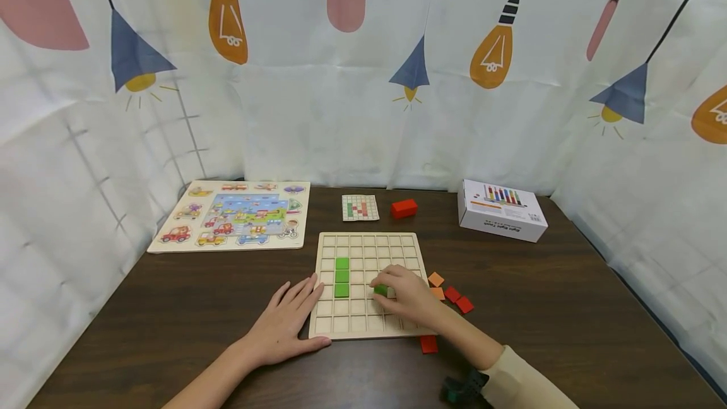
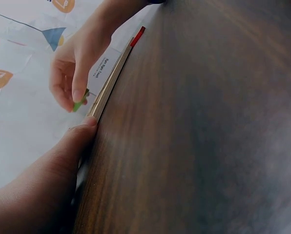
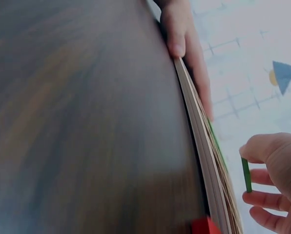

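Note:
A square wooden grid board lies on the dark table, with several green square tiles set in a column left of its middle. My right hand pinches another green tile between thumb and fingertips. In the right wrist view that tile stands on edge, apart from the board. My left hand lies with fingers spread along the board's left edge, its thumb against the near corner. Its fingers are straight.
Orange tiles and red tiles lie right of the board, one red tile at its near edge. Behind stand a pattern card, a red block and a white box. A picture puzzle lies back left.

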The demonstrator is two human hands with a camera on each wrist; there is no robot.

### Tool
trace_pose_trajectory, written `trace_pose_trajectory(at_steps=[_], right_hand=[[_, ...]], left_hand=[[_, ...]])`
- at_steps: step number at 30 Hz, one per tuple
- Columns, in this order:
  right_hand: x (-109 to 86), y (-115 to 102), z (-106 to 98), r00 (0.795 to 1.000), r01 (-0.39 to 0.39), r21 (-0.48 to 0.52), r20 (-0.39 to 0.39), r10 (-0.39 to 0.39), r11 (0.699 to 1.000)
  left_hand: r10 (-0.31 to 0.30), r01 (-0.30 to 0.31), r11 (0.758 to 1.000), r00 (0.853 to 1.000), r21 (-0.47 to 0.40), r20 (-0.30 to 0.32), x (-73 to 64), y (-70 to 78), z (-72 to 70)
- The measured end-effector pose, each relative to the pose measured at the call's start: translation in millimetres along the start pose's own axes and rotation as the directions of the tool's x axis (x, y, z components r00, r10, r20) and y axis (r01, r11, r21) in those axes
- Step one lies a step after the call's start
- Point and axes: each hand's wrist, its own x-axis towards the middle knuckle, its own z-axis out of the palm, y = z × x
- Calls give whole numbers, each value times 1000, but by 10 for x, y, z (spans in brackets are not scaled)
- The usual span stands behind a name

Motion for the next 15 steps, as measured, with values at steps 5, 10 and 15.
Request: trace_pose_trajectory(at_steps=[5,10,15], right_hand=[[98,-100,55,999,-13,-4,52,14,1000],[180,-192,132,998,36,6,56,-37,999],[244,-242,231,993,115,-10,42,-114,993]], left_hand=[[-5,5,1000,1000,-6,2,-2,0,-3],[-6,6,1000,1000,-7,4,-1,1,-5],[-7,7,1000,1000,-5,10,4,-3,-6]])
